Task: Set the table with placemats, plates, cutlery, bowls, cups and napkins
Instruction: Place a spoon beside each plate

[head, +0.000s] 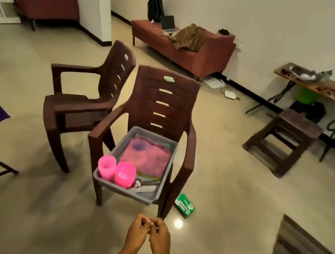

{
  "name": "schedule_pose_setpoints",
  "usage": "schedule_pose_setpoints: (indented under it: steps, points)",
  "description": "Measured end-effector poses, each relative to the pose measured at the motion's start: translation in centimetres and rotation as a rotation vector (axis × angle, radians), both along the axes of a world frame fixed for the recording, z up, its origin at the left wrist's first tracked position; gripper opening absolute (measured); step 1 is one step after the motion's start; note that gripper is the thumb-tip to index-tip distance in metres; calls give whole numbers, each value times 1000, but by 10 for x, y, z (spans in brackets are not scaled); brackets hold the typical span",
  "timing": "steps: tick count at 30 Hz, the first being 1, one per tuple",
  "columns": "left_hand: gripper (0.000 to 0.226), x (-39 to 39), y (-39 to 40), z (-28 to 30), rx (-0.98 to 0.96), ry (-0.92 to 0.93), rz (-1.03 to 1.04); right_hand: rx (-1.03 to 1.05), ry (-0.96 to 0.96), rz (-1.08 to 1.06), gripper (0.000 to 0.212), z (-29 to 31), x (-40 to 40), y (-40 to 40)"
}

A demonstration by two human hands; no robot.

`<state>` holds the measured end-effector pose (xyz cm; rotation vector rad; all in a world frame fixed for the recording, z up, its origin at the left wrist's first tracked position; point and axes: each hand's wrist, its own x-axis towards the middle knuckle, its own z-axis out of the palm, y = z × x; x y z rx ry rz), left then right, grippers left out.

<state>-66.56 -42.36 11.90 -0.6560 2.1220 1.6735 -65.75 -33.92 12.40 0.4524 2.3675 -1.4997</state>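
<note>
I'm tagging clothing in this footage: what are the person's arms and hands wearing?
Nothing shows on them. Both forearms are bare as far as the bottom edge of the picture, with no sleeve in view. The left hand and right hand have no gloves; the blur is too strong to tell any ring or wristband.

grey tray [163, 183] on brown chair [160, 108] | pink cups [116, 169] inside | hands [148, 237] touching

Dim, warm indoor light, a lamp's glare spot on the glossy floor [178, 223] (wide-angle bending and blur toward the edges).
</note>
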Motion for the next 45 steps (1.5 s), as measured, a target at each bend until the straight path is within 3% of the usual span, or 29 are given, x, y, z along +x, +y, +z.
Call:
schedule_pose_setpoints:
  steps: [6, 11, 14, 19, 23, 26, 29, 45]
  points:
    - [14, -111, 0, -20, 84, -58, 141, 47, -44, 103, 29, -26, -125, 6]
    - [17, -195, 1, -80, 267, -202, 466, 116, -52, 259, 37, -69, -220, 10]
    - [25, -236, 6, -116, 398, -306, 699, 229, -64, 487, 34, -110, -273, 11]
    - [18, -291, 7, -168, 547, -288, 993, 484, -23, 922, 45, -183, -348, 3]
    - [30, -309, 10, -199, 600, -277, 1152, 644, 12, 1193, 46, -223, -380, -10]
    - [27, -320, 13, -211, 563, -287, 1296, 723, 46, 1338, 39, -236, -387, -20]
    - [11, -327, 12, -226, 438, -313, 1407, 768, 48, 1388, 38, -242, -388, -24]
    - [31, -320, 11, -253, 543, -454, 1403, 604, -116, 1336, 28, -239, -390, -28]
